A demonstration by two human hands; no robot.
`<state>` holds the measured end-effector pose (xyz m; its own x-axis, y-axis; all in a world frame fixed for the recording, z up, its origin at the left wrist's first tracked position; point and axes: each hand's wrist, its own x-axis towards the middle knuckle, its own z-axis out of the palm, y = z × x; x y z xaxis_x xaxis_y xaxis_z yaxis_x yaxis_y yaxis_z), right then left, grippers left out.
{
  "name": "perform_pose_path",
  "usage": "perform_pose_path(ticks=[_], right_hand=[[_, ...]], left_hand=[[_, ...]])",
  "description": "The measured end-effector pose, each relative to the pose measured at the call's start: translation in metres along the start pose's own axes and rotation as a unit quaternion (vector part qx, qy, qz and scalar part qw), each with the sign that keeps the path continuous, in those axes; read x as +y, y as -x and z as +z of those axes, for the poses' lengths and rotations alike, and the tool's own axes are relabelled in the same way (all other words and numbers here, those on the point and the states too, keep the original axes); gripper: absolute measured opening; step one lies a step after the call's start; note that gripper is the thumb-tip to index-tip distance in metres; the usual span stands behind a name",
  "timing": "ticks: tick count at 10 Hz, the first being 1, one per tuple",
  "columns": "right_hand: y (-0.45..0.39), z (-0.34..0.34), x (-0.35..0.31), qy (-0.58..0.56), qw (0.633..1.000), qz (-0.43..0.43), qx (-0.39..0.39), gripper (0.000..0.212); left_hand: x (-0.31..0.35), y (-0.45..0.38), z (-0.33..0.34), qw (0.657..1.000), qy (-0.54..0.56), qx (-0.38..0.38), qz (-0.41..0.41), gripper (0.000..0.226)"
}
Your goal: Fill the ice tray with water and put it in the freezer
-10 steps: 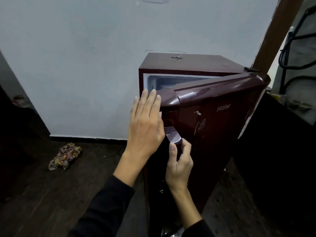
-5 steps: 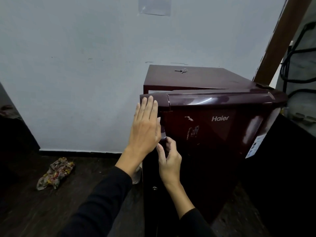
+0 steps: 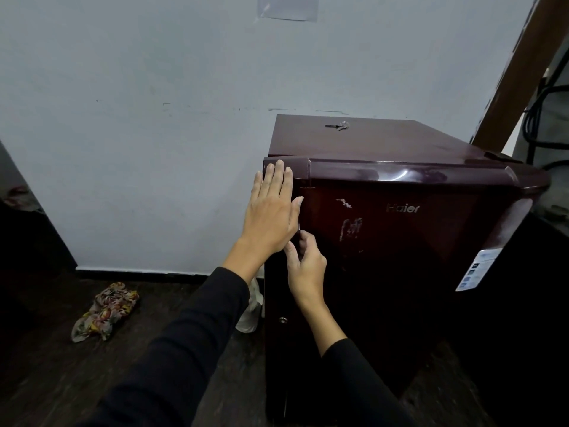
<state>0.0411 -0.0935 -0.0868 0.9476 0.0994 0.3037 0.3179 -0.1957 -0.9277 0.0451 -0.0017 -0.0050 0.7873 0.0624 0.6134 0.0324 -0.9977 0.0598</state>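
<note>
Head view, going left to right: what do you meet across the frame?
Crumpled cloth on the floor → left hand flat on the fridge door's edge → keys on the fridge top → Haier logo → white label on the door's right edge → black cables.

A small maroon Haier fridge [image 3: 400,241] stands upright on the dark floor against the pale wall, its glossy door [image 3: 415,229] closed flush with the cabinet. The door front carries the brand lettering near the top, whitish scuff marks left of centre, and a label sticker at its right edge. A small round lock sits low on the door's left edge. The ice tray cannot be seen.
</note>
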Motion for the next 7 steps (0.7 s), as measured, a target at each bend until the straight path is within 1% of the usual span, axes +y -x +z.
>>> perform_pose_path(ticks=[3, 4, 5, 6, 7], right_hand=[[-0.001, -0.001, 0.000, 0.010, 1.000, 0.004, 0.000, 0.041], [0.000, -0.004, -0.003, 0.030, 0.999, 0.010, -0.009, 0.040], [-0.005, -0.010, -0.009, 0.053, 0.997, 0.039, -0.036, 0.043], [-0.010, -0.020, -0.022, 0.094, 0.988, 0.073, -0.099, 0.046], [-0.017, -0.033, -0.037, 0.186, 0.976, 0.069, -0.096, 0.044]], left_hand=[[0.001, 0.001, 0.006, 1.000, 0.015, -0.002, -0.001, 0.069], [0.004, 0.002, 0.005, 0.999, 0.032, -0.010, -0.017, 0.067], [0.004, 0.001, 0.001, 0.998, 0.044, -0.021, -0.028, 0.059], [0.006, 0.001, -0.007, 0.997, 0.067, -0.028, -0.028, 0.058], [0.007, -0.004, -0.017, 0.992, 0.104, -0.047, -0.046, 0.055]])
